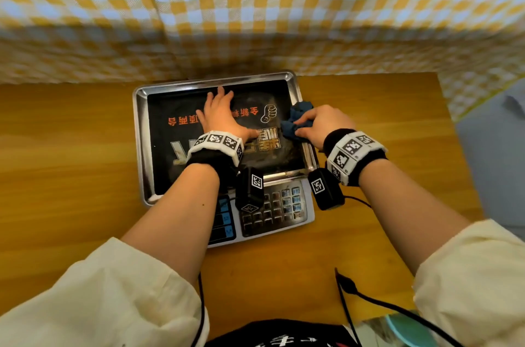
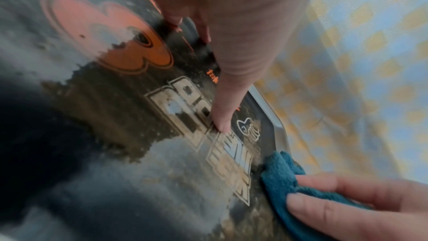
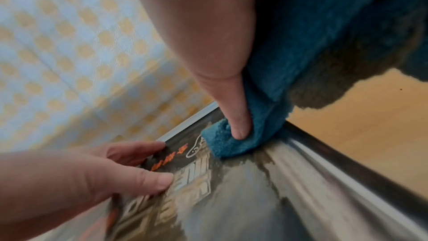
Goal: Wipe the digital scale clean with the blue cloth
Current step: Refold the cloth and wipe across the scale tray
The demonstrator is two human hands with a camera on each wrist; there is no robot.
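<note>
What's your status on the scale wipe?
Left hand flat on scale pan. Right hand grips blue cloth at pan's right edge. Nothing blocking.

Dim warm light; wrist views blurry, head view edges warped.

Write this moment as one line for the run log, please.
stage: wiping | left hand: flat on scale tray, steadying | right hand: grips blue cloth at tray's right edge | keypad: untouched
</note>
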